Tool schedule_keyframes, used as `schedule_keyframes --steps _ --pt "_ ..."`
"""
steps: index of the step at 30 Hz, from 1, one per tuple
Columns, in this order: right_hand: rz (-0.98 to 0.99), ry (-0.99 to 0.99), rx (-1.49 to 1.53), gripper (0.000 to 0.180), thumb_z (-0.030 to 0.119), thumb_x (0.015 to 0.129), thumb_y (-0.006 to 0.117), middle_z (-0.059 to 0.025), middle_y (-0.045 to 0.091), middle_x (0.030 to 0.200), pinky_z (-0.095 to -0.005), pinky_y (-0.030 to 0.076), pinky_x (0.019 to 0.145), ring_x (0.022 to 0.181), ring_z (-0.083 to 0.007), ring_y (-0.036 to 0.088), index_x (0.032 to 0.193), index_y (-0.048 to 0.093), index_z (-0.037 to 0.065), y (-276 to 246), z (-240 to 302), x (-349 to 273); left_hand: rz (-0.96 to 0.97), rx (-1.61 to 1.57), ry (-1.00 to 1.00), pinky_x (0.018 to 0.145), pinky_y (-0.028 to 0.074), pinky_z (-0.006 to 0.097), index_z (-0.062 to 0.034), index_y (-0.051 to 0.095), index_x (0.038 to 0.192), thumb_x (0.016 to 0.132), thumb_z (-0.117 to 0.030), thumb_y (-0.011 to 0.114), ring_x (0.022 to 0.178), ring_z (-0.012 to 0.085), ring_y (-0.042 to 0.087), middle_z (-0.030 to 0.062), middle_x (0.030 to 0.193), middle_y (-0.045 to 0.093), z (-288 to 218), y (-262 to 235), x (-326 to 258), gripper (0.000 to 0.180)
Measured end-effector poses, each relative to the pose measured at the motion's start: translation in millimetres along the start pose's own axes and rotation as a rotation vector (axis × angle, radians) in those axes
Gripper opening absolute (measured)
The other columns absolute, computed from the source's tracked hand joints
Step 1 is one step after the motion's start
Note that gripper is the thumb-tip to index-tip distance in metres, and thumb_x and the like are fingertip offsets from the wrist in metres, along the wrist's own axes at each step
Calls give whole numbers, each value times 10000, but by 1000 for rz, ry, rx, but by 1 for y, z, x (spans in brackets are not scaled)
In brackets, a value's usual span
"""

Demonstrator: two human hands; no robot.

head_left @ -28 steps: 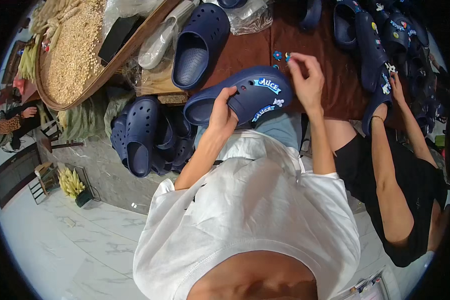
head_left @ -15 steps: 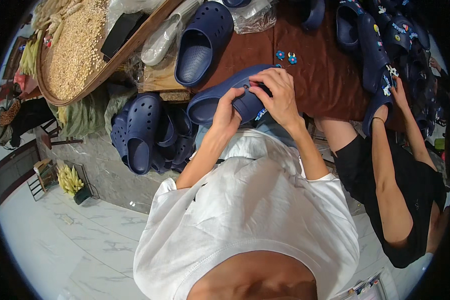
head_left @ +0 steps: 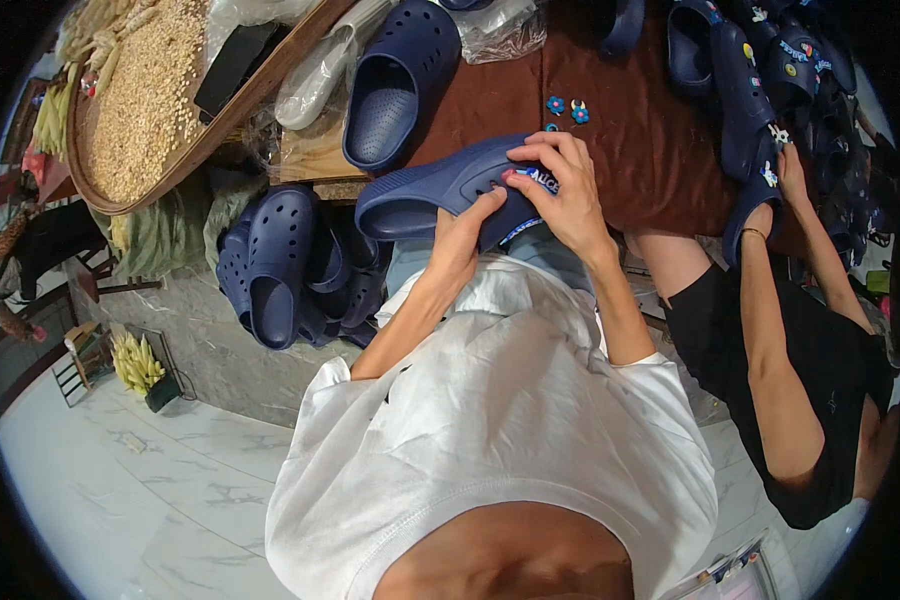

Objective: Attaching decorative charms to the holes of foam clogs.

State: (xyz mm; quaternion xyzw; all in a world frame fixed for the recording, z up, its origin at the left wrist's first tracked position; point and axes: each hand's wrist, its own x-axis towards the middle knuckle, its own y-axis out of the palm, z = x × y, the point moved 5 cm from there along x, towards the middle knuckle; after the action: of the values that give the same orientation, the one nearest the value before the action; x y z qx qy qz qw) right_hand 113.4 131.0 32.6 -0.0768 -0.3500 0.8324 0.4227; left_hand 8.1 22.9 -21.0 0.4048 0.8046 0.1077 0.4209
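Observation:
A navy clog with round holes lies tilted across my lap at the brown cloth's front edge. My left hand grips its near side, thumb on the upper beside the holes, other fingers partly hidden. My right hand curls over the toe end, thumb and forefinger closed at a small pinkish-red charm by a hole; its shape is mostly covered. Blue-and-white lettered charms show on the upper under my right hand. Small teal flower charms lie beyond it on the brown cloth.
Another navy clog stands beyond my left hand. Several clogs are piled lower left. A rimmed tray of kernels is at far left. On the right, a co-worker's hands hold a clog near decorated ones.
The clog has shifted slightly left and turned, baring lettered charms under my right hand. My left thumb has slid a little. The co-worker's hands stay at their clog.

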Motion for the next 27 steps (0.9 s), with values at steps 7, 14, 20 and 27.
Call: schedule_keyframes --steps 7,14,20,27 --pt "38 93 38 465 335 768 767 -62 514 1163 -426 332 972 1138 -272 468 1149 600 128 1 -11 -2 58 163 176 926 473 303 -36 598 1172 833 -17 676 1016 160 600 58 1103 636 1 0 -2 348" --pt "76 154 56 537 347 722 805 -68 493 1153 -439 330 961 1146 -280 448 1160 575 138 4 -16 -4 63 313 264 940 462 309 -18 593 1181 841 -1 646 1024 165 596 59 1113 634 0 0 -5 344" --pt "17 173 74 529 348 709 816 -65 505 1137 -434 327 962 1141 -270 456 1148 601 146 9 -19 -5 61 320 286 923 471 305 -24 596 1174 843 -4 635 1022 165 598 65 1110 635 1 -2 -4 334" --pt "72 48 68 390 301 752 776 -56 528 1238 -434 334 1005 1190 -280 468 1094 677 142 14 -21 -16 -62 2 -101 863 509 310 -37 595 1147 825 -22 674 983 173 626 66 1086 637 10 -17 3 332"
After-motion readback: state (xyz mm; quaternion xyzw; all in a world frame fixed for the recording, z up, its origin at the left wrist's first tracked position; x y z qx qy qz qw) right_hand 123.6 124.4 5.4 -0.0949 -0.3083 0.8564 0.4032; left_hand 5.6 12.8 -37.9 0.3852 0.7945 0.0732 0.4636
